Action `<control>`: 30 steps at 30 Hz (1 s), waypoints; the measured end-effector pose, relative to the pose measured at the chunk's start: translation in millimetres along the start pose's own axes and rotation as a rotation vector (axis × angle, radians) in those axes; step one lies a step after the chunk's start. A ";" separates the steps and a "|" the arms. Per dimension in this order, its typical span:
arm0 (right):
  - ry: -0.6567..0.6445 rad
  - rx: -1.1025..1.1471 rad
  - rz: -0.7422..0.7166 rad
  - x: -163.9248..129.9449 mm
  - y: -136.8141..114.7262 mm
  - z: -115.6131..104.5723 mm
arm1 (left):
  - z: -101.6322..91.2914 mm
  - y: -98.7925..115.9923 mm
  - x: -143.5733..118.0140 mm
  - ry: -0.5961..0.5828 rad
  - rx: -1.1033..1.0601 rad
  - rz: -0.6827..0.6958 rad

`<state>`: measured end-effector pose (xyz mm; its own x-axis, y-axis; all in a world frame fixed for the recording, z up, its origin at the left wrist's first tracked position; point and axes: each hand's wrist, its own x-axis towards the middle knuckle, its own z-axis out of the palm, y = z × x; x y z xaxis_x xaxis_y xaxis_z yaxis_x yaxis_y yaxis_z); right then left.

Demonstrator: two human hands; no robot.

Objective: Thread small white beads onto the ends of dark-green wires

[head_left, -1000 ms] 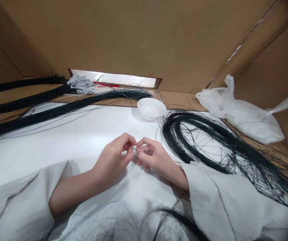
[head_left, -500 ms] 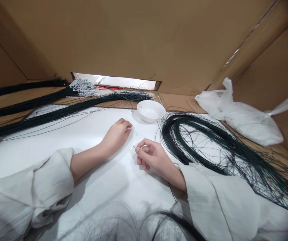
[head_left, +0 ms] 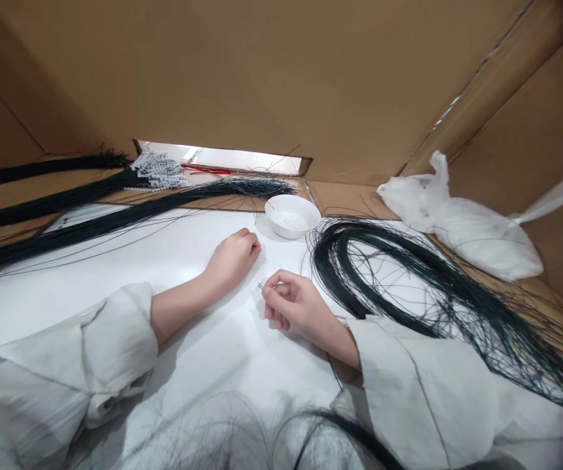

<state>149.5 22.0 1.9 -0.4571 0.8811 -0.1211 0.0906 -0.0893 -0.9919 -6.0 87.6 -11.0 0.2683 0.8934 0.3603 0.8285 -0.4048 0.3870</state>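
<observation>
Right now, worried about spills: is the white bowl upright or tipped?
Upright: the white bowl sits flat on the white table, rim up.

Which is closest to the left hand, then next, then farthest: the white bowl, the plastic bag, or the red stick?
From the left hand:
1. White bowl, just right and beyond.
2. Red stick, at the back by the cardboard gap.
3. Plastic bag, far right.

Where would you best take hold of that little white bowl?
By the near rim of the white bowl, pinched from above. It sits upright and open, its low wall flares outward, and dark wire strands crowd its right side, so the left is freer.
</observation>
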 end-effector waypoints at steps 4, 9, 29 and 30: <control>-0.008 0.008 -0.023 1.4 3.2 -3.4 | -5.7 2.6 -2.8 0.034 -0.043 -0.035; -0.026 -0.026 -0.057 2.1 5.4 -5.4 | -20.4 14.6 -26.5 0.024 -0.500 -0.212; -0.015 -0.057 -0.057 0.1 1.6 -2.2 | -31.1 28.4 -59.7 -0.311 -1.156 -0.481; -0.012 -0.057 -0.052 0.0 1.8 -2.2 | -30.8 27.7 -59.7 -0.319 -1.164 -0.488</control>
<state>151.6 22.9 0.1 -0.4730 0.8783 -0.0705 0.1168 -0.0168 -0.9930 -14.2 17.0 4.4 0.3001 0.9368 -0.1796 0.0060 0.1864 0.9825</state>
